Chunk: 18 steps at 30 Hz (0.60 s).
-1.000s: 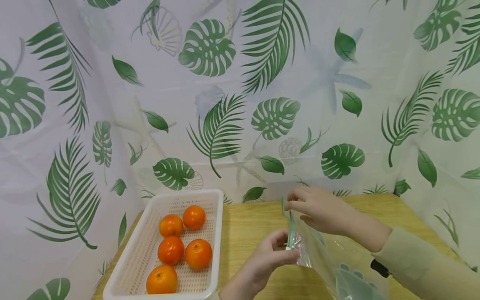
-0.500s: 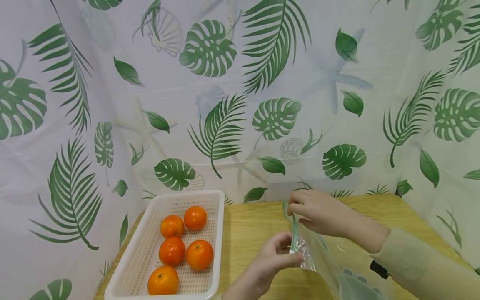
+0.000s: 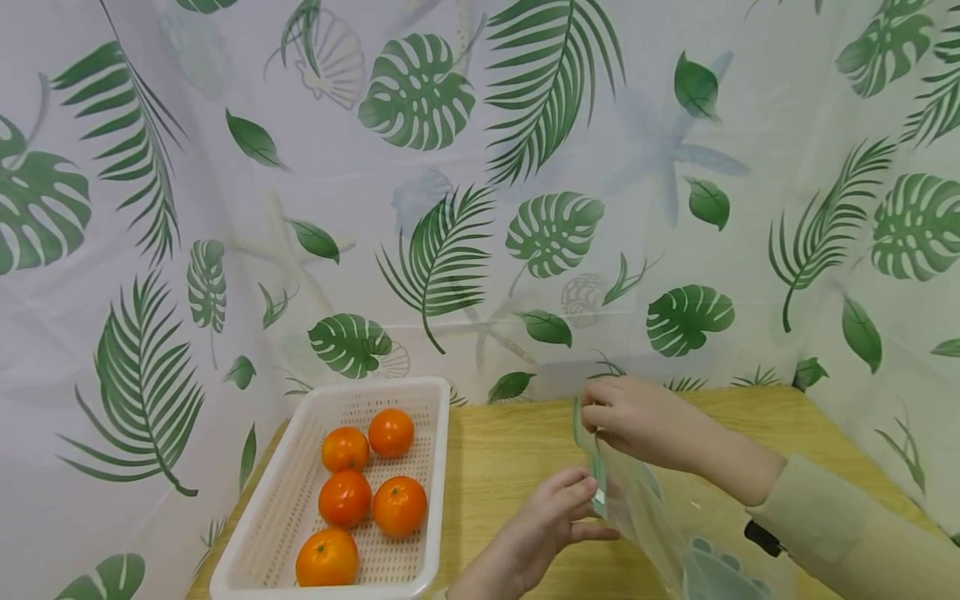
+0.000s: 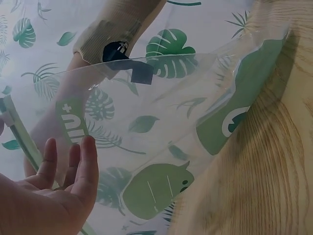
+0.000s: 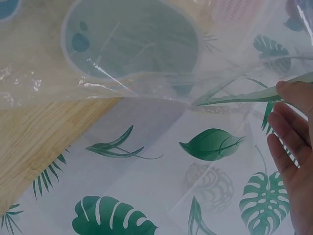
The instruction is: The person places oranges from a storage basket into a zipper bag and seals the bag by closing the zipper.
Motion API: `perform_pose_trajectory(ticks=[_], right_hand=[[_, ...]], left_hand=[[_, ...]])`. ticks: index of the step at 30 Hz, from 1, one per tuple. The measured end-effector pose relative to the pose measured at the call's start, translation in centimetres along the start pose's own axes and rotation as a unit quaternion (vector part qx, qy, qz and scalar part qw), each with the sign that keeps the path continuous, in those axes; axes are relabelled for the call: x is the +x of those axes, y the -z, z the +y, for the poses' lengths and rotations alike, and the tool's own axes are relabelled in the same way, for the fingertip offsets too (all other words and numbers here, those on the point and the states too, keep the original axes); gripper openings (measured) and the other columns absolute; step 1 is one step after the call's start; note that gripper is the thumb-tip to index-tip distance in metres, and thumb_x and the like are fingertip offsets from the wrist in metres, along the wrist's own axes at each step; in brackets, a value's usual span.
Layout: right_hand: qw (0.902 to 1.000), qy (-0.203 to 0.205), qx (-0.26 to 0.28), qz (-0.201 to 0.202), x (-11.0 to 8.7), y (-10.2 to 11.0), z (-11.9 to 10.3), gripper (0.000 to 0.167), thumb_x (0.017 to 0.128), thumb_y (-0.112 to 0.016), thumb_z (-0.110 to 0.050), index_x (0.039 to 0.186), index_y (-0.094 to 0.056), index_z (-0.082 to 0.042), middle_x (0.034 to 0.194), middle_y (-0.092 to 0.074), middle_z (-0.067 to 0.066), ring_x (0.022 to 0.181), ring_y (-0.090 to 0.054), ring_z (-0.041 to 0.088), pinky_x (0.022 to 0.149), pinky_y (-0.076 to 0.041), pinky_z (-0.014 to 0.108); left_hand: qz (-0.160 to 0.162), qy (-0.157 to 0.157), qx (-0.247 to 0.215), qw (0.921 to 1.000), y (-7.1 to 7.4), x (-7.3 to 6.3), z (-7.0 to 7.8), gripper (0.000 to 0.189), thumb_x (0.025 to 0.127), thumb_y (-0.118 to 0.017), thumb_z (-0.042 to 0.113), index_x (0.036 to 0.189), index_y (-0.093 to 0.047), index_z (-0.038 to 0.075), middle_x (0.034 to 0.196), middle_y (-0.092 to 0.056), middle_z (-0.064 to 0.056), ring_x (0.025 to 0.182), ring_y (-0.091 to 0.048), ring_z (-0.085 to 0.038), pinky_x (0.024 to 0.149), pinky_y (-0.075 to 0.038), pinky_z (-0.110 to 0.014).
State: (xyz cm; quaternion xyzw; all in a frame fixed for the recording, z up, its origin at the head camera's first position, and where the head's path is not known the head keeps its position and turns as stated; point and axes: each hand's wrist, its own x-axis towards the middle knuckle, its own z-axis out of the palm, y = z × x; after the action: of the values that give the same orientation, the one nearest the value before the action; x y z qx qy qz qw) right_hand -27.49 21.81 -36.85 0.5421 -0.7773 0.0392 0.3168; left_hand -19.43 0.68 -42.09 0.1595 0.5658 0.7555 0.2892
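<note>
A clear zip bag (image 3: pixel 633 492) with a green zip strip and green printed shapes stands tilted over the table, its mouth facing left. My right hand (image 3: pixel 637 417) pinches the upper end of the strip; in the right wrist view the thumb lies along the green strip (image 5: pixel 244 98). Lower down, my left hand (image 3: pixel 532 529) holds the strip near its white slider (image 3: pixel 599 497). In the left wrist view several fingers (image 4: pixel 85 171) of that hand reach over the clear plastic, and its thumb is mostly out of frame. Printed figures (image 4: pixel 156 191) show on the bag's side.
Left of the hands stands a white perforated plastic basket (image 3: pixel 442 467) with several oranges (image 3: pixel 399 507) inside. Wooden tabletop (image 3: pixel 495 442) runs under everything. A leaf-printed curtain (image 3: pixel 450 250) closes off the back and both sides.
My left hand has shifted slightly right and changed its hold, its fingers now at the slider. The strip bends more at its middle. My right hand keeps its pinch; the basket stays put.
</note>
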Motion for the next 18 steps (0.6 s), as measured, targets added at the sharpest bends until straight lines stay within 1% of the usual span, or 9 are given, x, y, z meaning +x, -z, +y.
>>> perform_pose_trajectory(ticks=[2,4,6,8,11,14,18], right_hand=[[1.0,-0.001,0.0,0.005,0.0,0.1,0.0,0.04,0.068,-0.091,0.007,0.085,-0.064,-0.017,0.091,-0.06,-0.003,0.076,-0.055,0.011,0.066,-0.051,0.027],[1.0,-0.001,0.001,0.01,0.0,0.2,0.0,0.04,0.068,-0.091,0.007,0.086,-0.064,-0.016,0.09,-0.059,-0.003,0.074,-0.053,0.011,0.065,-0.05,0.026],[0.9999,0.001,0.001,0.015,0.0,0.4,0.0,0.04,0.068,-0.09,0.008,0.086,-0.064,-0.016,0.089,-0.057,-0.003,0.073,-0.05,0.01,0.063,-0.047,0.025],[0.9998,0.004,-0.001,0.02,0.1,0.5,-0.1,0.04,0.068,-0.09,0.008,0.085,-0.064,-0.016,0.087,-0.055,-0.003,0.072,-0.047,0.009,0.062,-0.045,0.024],[0.9996,0.01,-0.005,0.026,0.1,0.6,-0.2,0.04,0.067,-0.089,0.008,0.085,-0.063,-0.017,0.087,-0.055,-0.004,0.071,-0.045,0.009,0.062,-0.044,0.024],[0.9995,0.011,-0.008,0.03,0.2,0.7,-0.3,0.039,0.068,-0.089,0.007,0.085,-0.063,-0.017,0.087,-0.056,-0.004,0.071,-0.047,0.009,0.062,-0.044,0.025],[0.9994,0.011,-0.002,0.032,0.2,0.8,-0.3,0.036,0.071,-0.086,0.006,0.085,-0.062,-0.017,0.088,-0.055,-0.004,0.071,-0.046,0.009,0.063,-0.043,0.024]], left_hand=[[-0.006,0.001,-0.002,1.0,0.1,0.1,0.1,0.019,0.108,-0.053,0.036,0.112,-0.056,0.018,0.11,-0.059,0.008,0.104,-0.066,-0.007,0.107,-0.058,-0.041],[-0.007,0.001,-0.002,1.0,0.2,0.3,0.1,0.028,0.108,-0.052,0.037,0.119,-0.06,0.013,0.11,-0.065,0.009,0.103,-0.068,-0.006,0.106,-0.058,-0.039],[-0.002,0.003,-0.003,1.0,0.4,0.5,0.1,0.037,0.109,-0.051,0.038,0.129,-0.063,0.009,0.11,-0.07,0.01,0.102,-0.07,-0.005,0.101,-0.059,-0.033],[0.005,0.006,-0.004,1.0,0.6,0.7,0.1,0.043,0.109,-0.05,0.039,0.134,-0.062,0.007,0.11,-0.071,0.01,0.1,-0.071,-0.004,0.094,-0.059,-0.027],[0.023,0.011,-0.008,0.9996,1.0,1.2,0.0,0.043,0.109,-0.05,0.041,0.132,-0.063,0.008,0.107,-0.071,0.009,0.097,-0.07,-0.003,0.086,-0.057,-0.021],[0.043,0.009,-0.013,0.999,1.4,1.7,-0.1,0.042,0.109,-0.049,0.042,0.131,-0.062,0.009,0.11,-0.07,0.006,0.096,-0.069,-0.005,0.085,-0.056,-0.022],[0.069,-0.001,-0.023,0.9974,1.8,2.5,-0.2,0.043,0.108,-0.051,0.04,0.134,-0.062,0.006,0.114,-0.071,0.002,0.094,-0.069,-0.006,0.085,-0.056,-0.022]])
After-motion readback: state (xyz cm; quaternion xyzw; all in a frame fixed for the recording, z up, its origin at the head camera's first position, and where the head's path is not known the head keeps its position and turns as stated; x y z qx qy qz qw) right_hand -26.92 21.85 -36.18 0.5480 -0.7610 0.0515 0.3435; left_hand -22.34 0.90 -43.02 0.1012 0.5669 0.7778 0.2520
